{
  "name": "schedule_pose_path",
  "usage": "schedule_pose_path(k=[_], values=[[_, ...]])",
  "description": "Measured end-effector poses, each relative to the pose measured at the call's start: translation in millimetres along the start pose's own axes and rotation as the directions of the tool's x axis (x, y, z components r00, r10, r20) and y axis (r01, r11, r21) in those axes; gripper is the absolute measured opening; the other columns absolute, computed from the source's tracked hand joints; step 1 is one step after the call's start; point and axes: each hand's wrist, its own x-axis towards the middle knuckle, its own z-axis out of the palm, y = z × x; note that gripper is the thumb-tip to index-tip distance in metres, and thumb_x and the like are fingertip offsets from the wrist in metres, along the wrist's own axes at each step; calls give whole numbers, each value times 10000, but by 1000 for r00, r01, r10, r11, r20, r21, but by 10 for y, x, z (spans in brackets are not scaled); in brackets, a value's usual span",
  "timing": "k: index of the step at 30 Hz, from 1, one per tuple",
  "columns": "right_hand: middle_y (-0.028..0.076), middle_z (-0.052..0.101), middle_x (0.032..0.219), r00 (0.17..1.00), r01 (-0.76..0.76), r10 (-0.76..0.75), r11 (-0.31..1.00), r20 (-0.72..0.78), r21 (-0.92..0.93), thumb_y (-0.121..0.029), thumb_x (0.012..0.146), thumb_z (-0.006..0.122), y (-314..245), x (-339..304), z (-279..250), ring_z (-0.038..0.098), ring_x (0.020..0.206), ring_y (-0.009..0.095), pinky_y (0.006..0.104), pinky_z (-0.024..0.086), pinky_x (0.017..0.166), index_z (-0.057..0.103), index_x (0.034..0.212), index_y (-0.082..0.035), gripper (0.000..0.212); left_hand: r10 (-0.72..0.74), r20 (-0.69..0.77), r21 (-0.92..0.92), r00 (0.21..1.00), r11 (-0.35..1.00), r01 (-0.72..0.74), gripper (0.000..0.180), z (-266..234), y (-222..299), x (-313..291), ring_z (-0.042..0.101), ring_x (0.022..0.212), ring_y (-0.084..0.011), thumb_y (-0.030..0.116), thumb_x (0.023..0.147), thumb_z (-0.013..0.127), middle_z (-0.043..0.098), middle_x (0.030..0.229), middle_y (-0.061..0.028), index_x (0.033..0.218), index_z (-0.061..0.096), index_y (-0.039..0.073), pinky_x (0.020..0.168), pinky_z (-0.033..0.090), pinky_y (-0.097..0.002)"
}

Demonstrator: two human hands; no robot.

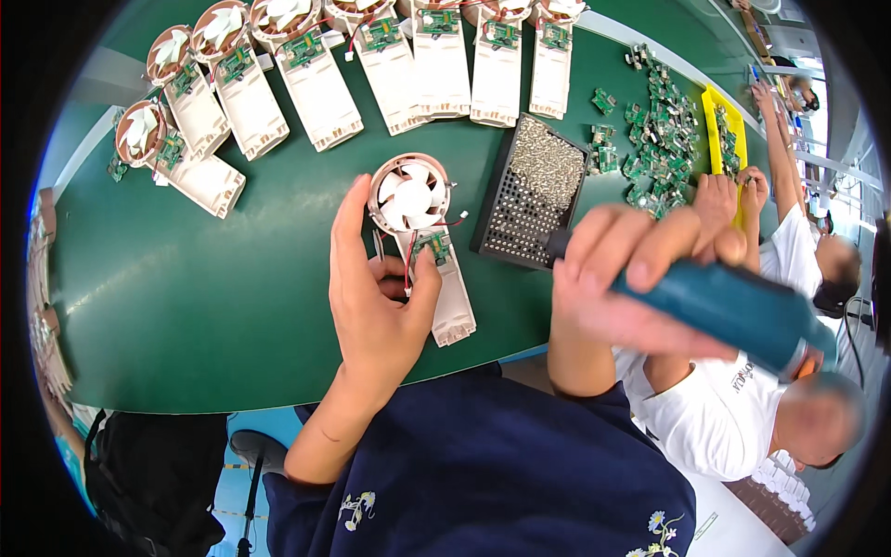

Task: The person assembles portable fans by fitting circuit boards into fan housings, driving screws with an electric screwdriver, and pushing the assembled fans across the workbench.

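Note:
My left hand (pixel 367 302) grips a white fan housing (pixel 453 302) lying on the green table. Its thumb presses by the small green circuit board (pixel 434 246), and the fingers curl along the housing's left side. A white fan (pixel 411 195) sits in the round ring at the housing's far end, with thin red wires running past the board. In my right hand (pixel 608 269) is a teal electric screwdriver (pixel 742 311), tilted, its dark tip end over the near right edge of a black screw tray (pixel 494 197). Many small silvery screws (pixel 548 160) fill the tray's far part.
Several similar fan housings (pixel 320 93) stand in an arc along the table's far side. Loose green circuit boards (pixel 661 139) lie in a pile at right, beside a yellow bin (pixel 713 121). Co-workers sit close on the right; one person's hands (pixel 729 197) reach near the bin.

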Motion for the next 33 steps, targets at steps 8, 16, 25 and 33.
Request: schedule_pose_path(k=[8,16,25,33], values=[[133,535,692,992,-123,122,988,-11,-94,-474,963,501,122,-220,507,507,457,249,351,442,422,426,1191,-144,409,58,-9,30,998,998,-58,721,-13,-54,1,624,699,-129,-64,800,649,459,1367,-177,1445,336,16,508,500,-210],[123,520,698,991,-115,121,988,51,-100,-658,882,512,154,-238,436,511,455,264,386,440,416,441,1279,-141,656,39,3,28,999,999,-39,731,-8,-24,9,635,699,-146,-63,788,653,452,1386,-193,1442,336,14,504,505,-216],[125,571,724,985,-141,156,973,70,-185,-254,974,530,181,-267,495,557,486,263,361,472,441,392,1120,-152,225,20,9,23,1000,1000,-20,725,-29,-32,0,655,731,-170,-48,791,661,425,1421,-204,1439,341,17,512,520,-230],[147,558,788,980,65,-84,992,-182,-108,-683,905,451,-94,-272,505,507,427,206,328,454,371,404,1254,-122,663,-23,82,11,996,1000,22,717,-97,47,-2,632,690,-152,-32,816,669,401,1431,-197,1444,325,1,523,509,-224]])
